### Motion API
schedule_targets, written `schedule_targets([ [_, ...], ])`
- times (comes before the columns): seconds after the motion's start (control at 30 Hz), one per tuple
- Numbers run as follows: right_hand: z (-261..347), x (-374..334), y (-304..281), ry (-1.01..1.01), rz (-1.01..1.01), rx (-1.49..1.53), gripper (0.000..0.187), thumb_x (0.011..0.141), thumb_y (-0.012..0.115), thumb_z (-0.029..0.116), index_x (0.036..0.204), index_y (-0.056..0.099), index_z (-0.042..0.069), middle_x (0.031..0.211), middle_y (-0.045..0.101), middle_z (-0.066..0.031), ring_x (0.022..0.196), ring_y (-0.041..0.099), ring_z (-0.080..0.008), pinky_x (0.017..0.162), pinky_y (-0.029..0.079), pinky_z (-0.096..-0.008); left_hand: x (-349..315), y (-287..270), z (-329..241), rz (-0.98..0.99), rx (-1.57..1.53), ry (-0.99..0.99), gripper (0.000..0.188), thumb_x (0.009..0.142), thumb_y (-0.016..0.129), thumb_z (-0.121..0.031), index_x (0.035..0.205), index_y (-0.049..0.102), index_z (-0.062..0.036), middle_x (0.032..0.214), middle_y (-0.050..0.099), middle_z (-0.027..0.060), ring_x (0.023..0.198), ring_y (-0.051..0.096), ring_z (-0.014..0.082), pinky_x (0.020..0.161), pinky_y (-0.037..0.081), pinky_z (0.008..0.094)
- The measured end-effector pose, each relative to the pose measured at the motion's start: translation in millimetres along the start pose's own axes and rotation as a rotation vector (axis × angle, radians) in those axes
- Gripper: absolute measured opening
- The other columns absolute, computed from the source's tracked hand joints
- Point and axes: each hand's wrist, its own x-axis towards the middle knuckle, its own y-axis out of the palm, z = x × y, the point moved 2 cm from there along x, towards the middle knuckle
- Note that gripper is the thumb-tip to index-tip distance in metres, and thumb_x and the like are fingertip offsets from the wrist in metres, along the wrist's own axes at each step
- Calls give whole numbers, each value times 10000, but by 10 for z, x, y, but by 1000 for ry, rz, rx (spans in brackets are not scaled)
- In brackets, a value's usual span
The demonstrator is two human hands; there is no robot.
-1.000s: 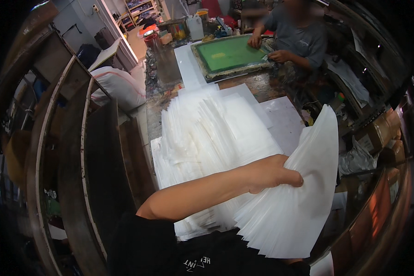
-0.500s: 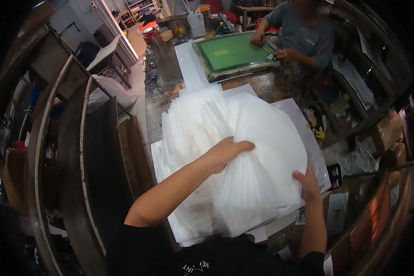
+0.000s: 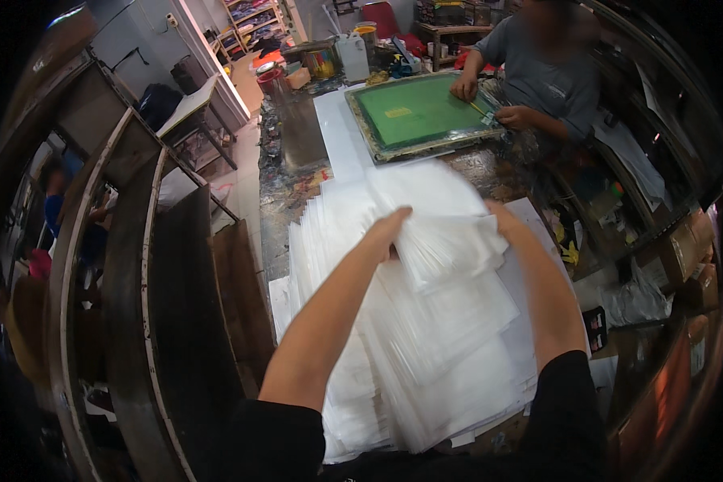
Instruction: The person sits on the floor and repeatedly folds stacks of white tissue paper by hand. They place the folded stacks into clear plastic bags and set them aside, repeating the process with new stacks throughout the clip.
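Note:
A large heap of thin white, slightly see-through sheets (image 3: pixel 426 337) lies fanned out in overlapping layers before me. My left hand (image 3: pixel 389 231) is closed on the left side of a lifted bundle of sheets (image 3: pixel 450 247), its thumb on top. At the bundle's far right corner, my right hand (image 3: pixel 503 218) grips the edge, with most of its fingers hidden. The bundle bends between both hands, and its far part is smeared by motion. Whether the sheets are single or folded pieces, I cannot tell.
Beyond the heap, a green framed screen (image 3: pixel 414 112) lies on the paint-stained table (image 3: pixel 293 161). A co-worker (image 3: pixel 550 80) holds a thin stick over it. Dark wooden racks (image 3: pixel 181 289) stand left; boxes and a plastic bag (image 3: pixel 635 296) fill the right. Containers (image 3: pixel 352 56) stand behind.
Both hands have moved away from me with the bundle, the right one from the near right edge to the far corner. The bundle's near edge has lifted, uncovering layers beneath.

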Motion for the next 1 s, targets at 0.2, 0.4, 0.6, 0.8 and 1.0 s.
schedule_targets([
  [0.2, -4, 21, 255, -38, -29, -309, 675, 720, 700, 197, 1269, 395, -50, 1242, 496, -215, 1134, 493, -306, 946, 388, -342, 38, -203, -26, -62, 340, -52, 634, 799, 550, -453, 1116, 511, 95, 1026, 597, 200, 845, 633, 296, 752, 528, 403],
  [0.4, 26, -218, 568, -201, -150, -269, 681, 769, 638, 153, 1349, 308, 17, 1272, 465, -231, 1167, 468, -311, 973, 359, -343, -75, -356, -243, -141, 644, -40, 651, 802, 541, -463, 1069, 531, 130, 972, 614, 211, 802, 650, 304, 705, 552, 372],
  [0.6, 60, -286, 695, -220, -185, -245, 637, 814, 587, 219, 1365, 298, 85, 1220, 502, -237, 1144, 471, -371, 959, 373, -393, -98, -563, -243, -80, 712, -43, 784, 766, 508, -557, 1044, 521, 175, 877, 634, 220, 659, 657, 315, 546, 559, 331],
  [0.8, 61, -268, 700, -243, -190, -318, 623, 826, 579, 249, 1366, 303, 109, 1159, 542, -238, 1099, 494, -387, 923, 393, -414, -186, -491, -415, -439, 1365, 257, 884, 751, 439, -681, 1204, 480, 77, 1206, 488, 282, 1074, 543, 344, 896, 446, 431],
  [1.0, 153, -258, 635, -154, -216, -468, 635, 818, 595, 320, 1362, 332, 126, 1254, 454, -244, 1110, 476, -403, 914, 399, -439, -68, -250, -288, -99, 1550, 142, 818, 746, 470, -628, 1293, 432, -20, 1317, 373, 262, 1285, 242, 428, 1019, 303, 483],
])
